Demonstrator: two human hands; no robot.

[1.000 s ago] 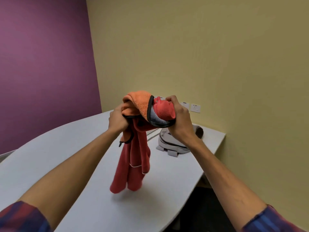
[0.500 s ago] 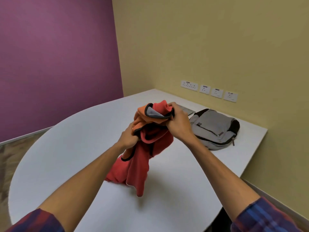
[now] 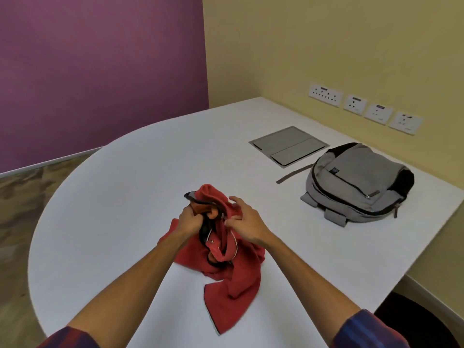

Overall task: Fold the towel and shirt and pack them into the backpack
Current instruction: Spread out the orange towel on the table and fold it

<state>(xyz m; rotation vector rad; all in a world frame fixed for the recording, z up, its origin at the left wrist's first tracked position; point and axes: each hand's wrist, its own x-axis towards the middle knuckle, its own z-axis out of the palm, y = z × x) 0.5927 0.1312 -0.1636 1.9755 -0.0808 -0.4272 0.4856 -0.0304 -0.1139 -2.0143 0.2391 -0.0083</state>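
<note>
Head view looks down on a white table, rounded at its left end. Right of the table's middle and toward the far wall lies a grey backpack, flat. Near the table's middle a red shirt is bunched, its lower part resting on the tabletop. At the shirt's raised top, the left hand grips the dark-edged collar, fingers curled round it. Just right, the right hand pinches the red cloth.
</note>
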